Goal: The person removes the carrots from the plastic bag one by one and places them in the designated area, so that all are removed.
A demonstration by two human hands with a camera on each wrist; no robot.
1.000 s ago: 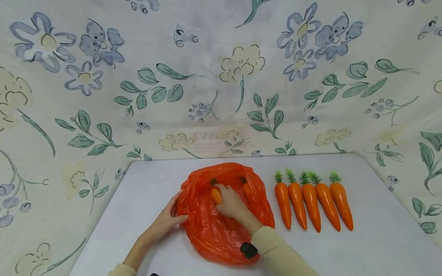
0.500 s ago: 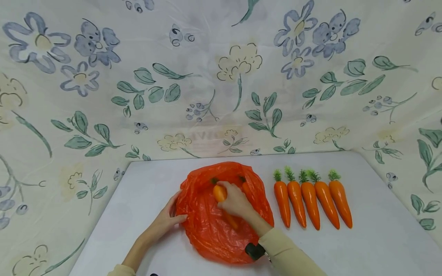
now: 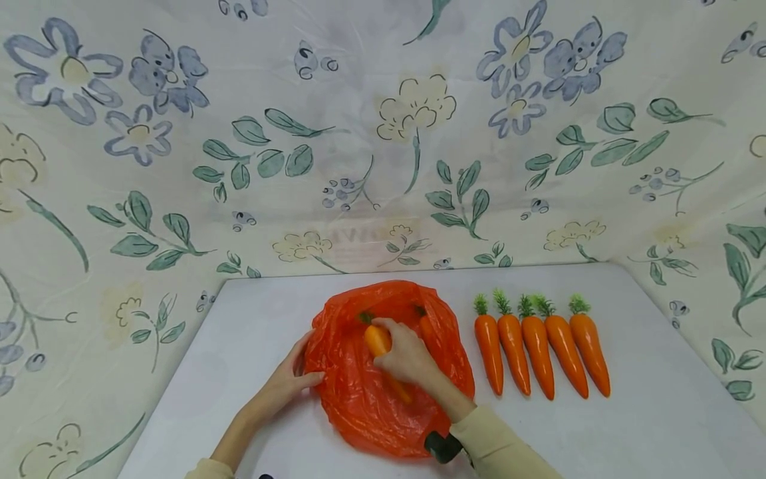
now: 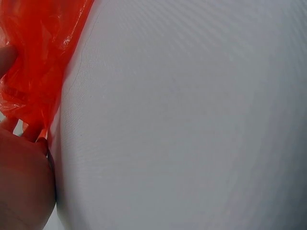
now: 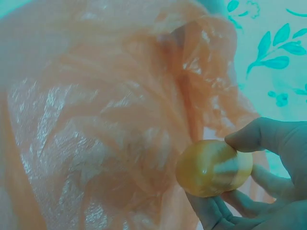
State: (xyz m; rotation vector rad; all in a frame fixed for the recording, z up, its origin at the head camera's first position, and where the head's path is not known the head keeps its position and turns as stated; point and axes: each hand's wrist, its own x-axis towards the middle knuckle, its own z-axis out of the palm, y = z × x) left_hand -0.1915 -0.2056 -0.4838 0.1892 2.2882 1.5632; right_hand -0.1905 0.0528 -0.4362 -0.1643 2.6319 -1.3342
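A red plastic bag (image 3: 353, 419) lies with its mouth open on the white table. At its left side my left hand (image 3: 291, 379) grips the edge, thumb and fingers on the plastic; the left wrist view shows the bag (image 4: 41, 57) bunched at the fingers. Inside the bag mouth, my right hand (image 3: 407, 352) holds an orange carrot (image 3: 377, 340) near its thick end, its narrow tip pointing toward the near side. In the right wrist view the thumb and fingers wrap round the carrot (image 5: 206, 167). Another carrot (image 3: 427, 327) with a green top lies inside the bag, partly hidden.
Several carrots (image 3: 536, 356) with leafy green tops lie side by side on the table (image 3: 658, 399), right of the bag. A flower-patterned cloth (image 3: 359, 133) rises behind the table and along both sides.
My right hand has shifted a little to the right and toward me with the carrot, and more of the carrot's length shows. The left hand stays at the bag's edge.
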